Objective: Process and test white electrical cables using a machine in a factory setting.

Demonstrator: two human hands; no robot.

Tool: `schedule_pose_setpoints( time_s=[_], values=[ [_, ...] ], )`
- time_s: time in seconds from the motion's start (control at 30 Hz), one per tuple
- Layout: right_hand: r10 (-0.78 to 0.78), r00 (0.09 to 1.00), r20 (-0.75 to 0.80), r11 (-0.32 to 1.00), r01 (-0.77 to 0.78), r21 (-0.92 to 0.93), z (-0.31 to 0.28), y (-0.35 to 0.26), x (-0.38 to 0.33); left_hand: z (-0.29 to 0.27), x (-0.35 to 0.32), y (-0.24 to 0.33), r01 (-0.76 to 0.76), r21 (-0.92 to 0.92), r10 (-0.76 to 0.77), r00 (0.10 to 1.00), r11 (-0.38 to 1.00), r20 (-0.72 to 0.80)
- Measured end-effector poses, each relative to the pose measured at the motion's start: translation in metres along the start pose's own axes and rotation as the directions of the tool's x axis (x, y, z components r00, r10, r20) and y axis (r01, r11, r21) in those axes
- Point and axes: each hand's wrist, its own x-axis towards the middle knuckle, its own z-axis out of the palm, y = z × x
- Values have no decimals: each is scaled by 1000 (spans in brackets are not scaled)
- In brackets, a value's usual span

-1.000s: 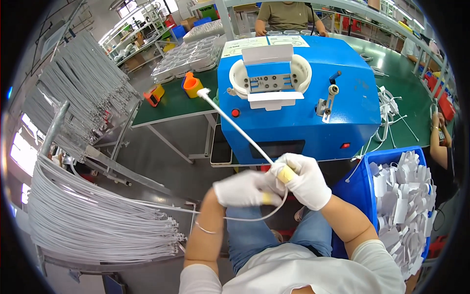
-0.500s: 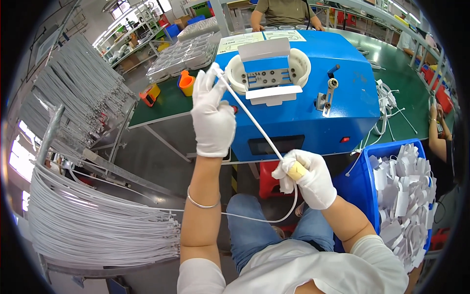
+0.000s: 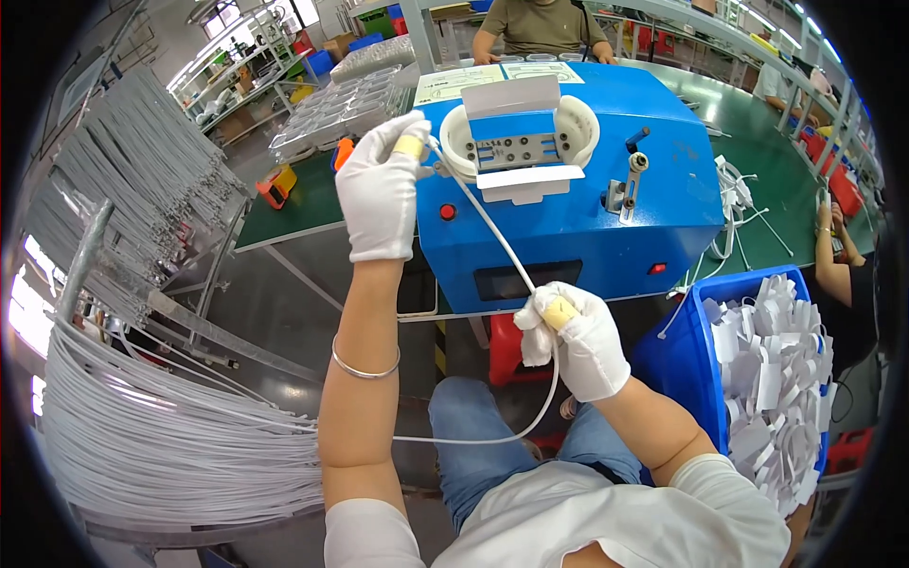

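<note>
At the near edge of the green desk (image 3: pixel 312 204), a person sits in front of a blue machine (image 3: pixel 578 189) and works a long white cable (image 3: pixel 492 227). Half a second ago the left hand (image 3: pixel 379 194) was flat and stretched up against the front of the machine; now it is closed, and its gloved fingers (image 3: pixel 409 144) pinch the far end of the cable just beside the white ring (image 3: pixel 582 128) on top. One second ago both hands were together, low and near the lap. So I judge that the cable end has been carried up to the machine and is about ready to be placed there.

The right hand (image 3: pixel 573 341) stays low, near the person's knees, with its fingers (image 3: pixel 559 312) wrapped tight around the cable. From this hand the cable runs straight up and to the left to the other hand, while the slack hangs down in a loop over the blue trousers.

On the left, many more white cables (image 3: pixel 161 445) hang in a thick bundle over a rack. On the right stands a blue bin (image 3: pixel 677 355), full of white paper pieces (image 3: pixel 772 379). Beyond the far side of the machine another person (image 3: pixel 540 24) sits.
</note>
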Motion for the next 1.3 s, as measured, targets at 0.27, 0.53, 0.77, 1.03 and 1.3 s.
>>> schedule_pose_setpoints(
  time_s=[0.27,0.53,0.77,1.03,1.3],
  values=[
    [-101,982,-157,882,16,-470,-64,-39,-20,-1,1,-10,34,138,-50,993,990,111],
    [-627,777,54,128,172,-977,-116,-168,47,-15,-37,26,-52,370,-22,981,928,192],
    [-457,889,17,151,96,-984,-131,-176,77,-107,-125,37,142,817,-619,728,558,296],
    [-559,825,86,200,234,-951,-125,-178,61,-174,-252,-188,25,853,-658,649,522,383],
    [-488,872,-14,365,190,-911,-139,-179,18,-98,-295,-243,-132,894,-728,536,427,427]
  ],
)
